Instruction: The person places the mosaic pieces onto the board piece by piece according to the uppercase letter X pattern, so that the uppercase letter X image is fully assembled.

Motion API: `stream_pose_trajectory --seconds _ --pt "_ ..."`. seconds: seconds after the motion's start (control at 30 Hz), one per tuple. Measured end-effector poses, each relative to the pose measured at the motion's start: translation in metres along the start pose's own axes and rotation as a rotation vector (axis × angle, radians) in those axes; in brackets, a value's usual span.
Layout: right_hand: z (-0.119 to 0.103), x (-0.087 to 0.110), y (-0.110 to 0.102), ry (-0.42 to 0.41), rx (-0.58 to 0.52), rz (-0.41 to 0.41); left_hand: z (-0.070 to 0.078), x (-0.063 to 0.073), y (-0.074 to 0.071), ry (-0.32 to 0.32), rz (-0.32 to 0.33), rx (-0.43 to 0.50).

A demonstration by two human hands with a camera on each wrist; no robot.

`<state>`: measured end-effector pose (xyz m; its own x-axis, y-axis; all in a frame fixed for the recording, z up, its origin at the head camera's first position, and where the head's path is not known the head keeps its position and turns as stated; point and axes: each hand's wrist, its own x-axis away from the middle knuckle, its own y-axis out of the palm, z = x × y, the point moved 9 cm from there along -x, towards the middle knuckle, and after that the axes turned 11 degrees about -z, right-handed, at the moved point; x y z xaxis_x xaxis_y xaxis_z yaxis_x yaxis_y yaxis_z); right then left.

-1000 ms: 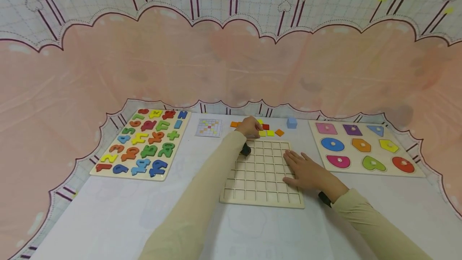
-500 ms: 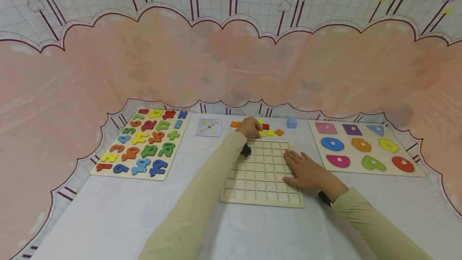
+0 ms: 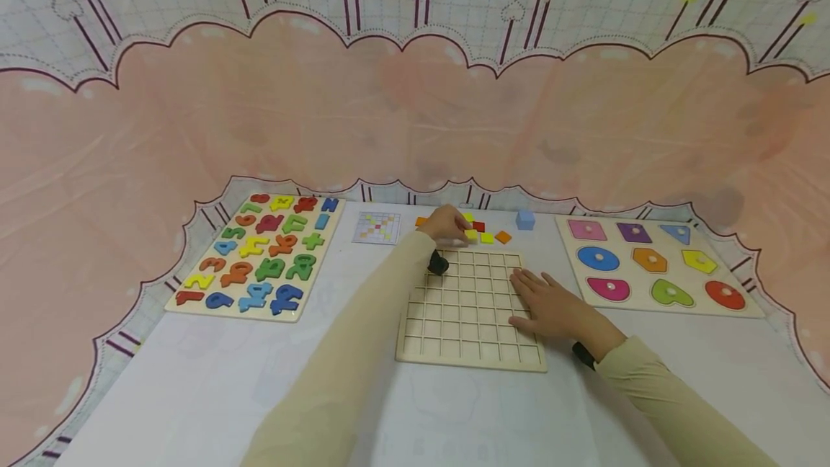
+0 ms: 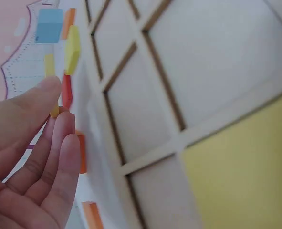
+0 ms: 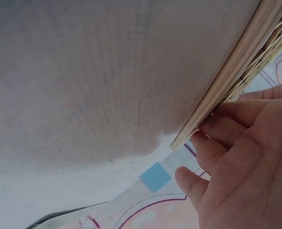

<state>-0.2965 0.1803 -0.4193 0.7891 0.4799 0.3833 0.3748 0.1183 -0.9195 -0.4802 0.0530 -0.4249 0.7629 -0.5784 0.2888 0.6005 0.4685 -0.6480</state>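
Observation:
My left hand is over the loose coloured tiles behind the wooden grid board. In the left wrist view its thumb and fingertips pinch a small yellow tile. Yellow tiles, a red tile and an orange tile lie just right of that hand. A yellow square sits in the board's grid in the left wrist view; the arm hides it in the head view. My right hand rests on the board's right edge, fingers extended.
On the left lies a number puzzle board; on the right, a shape puzzle board with knobbed pieces. A patterned card lies left of the tiles, and a blue cube stands right of them. A printed cloth hangs behind.
My left hand has risen slightly from the tiles, its fingers drawing up with a yellow tile. My right hand stays at the board's edge.

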Motion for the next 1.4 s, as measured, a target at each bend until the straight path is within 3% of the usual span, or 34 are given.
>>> stream_pose_trajectory --seconds 0.07,0.27,0.43,0.6,0.83,1.13,1.4 --pt "0.001 0.0 0.0 0.0 0.005 0.003 0.011 0.014 -0.004 -0.009 0.002 -0.007" --pt "0.001 0.0 0.0 -0.006 0.015 0.009 0.027 0.037 -0.01 0.093 0.024 -0.029" --pt "0.0 0.0 0.0 -0.017 0.014 0.02 0.026 0.052 -0.01 0.13 0.005 -0.002" --pt "0.0 -0.001 0.003 -0.02 0.013 0.029 0.019 0.068 -0.008 0.123 -0.013 0.034" --pt "0.0 -0.001 0.002 -0.011 0.01 0.02 0.014 0.09 0.002 0.121 -0.036 -0.003" --pt "-0.001 0.001 0.0 -0.014 0.0 0.031 0.011 0.101 0.02 0.128 -0.054 -0.057" --pt "-0.001 0.0 0.0 -0.015 0.002 0.034 0.004 0.104 0.027 0.082 -0.056 -0.052"
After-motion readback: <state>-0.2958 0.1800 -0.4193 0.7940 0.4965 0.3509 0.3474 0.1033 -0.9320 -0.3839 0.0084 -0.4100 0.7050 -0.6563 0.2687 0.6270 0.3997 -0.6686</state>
